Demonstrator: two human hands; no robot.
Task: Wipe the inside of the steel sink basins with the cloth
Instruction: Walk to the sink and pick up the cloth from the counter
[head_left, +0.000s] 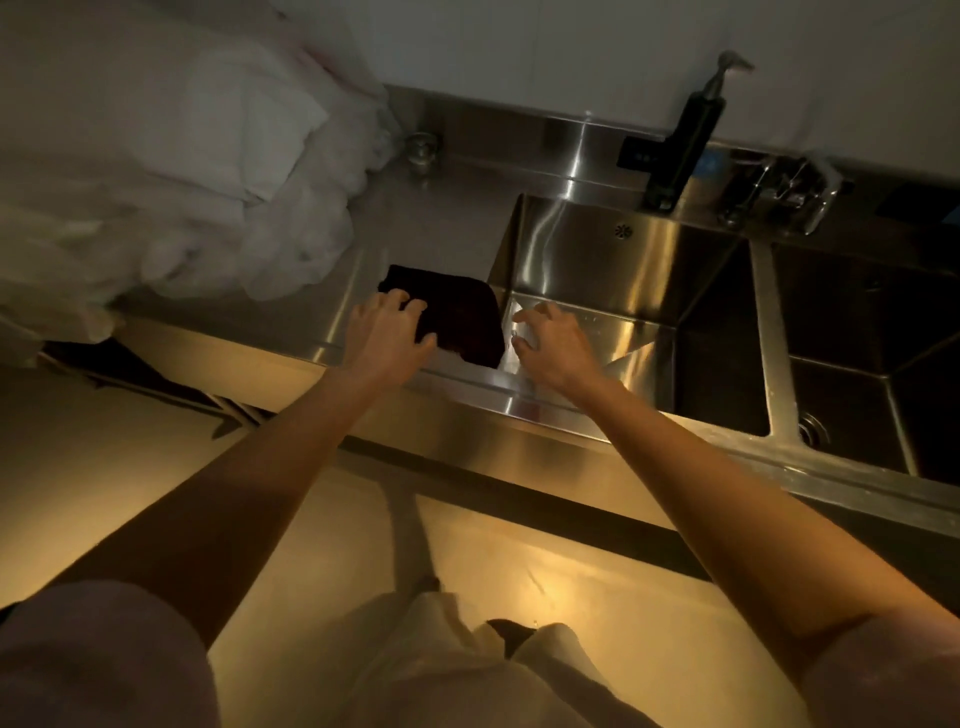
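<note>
Dark cloth (457, 319) under left hand (387, 332), right hand (553, 345) spread; basin (727, 322) depths shadowed

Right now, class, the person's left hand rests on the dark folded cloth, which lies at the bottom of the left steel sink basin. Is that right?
Not quite. The left hand does rest on the dark folded cloth, but the cloth lies on the steel counter beside the left steel sink basin, at its edge. The head view shows this.

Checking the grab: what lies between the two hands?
Head view: the dark cloth on the counter edge lies between the left hand, touching it, and the open right hand.
</note>
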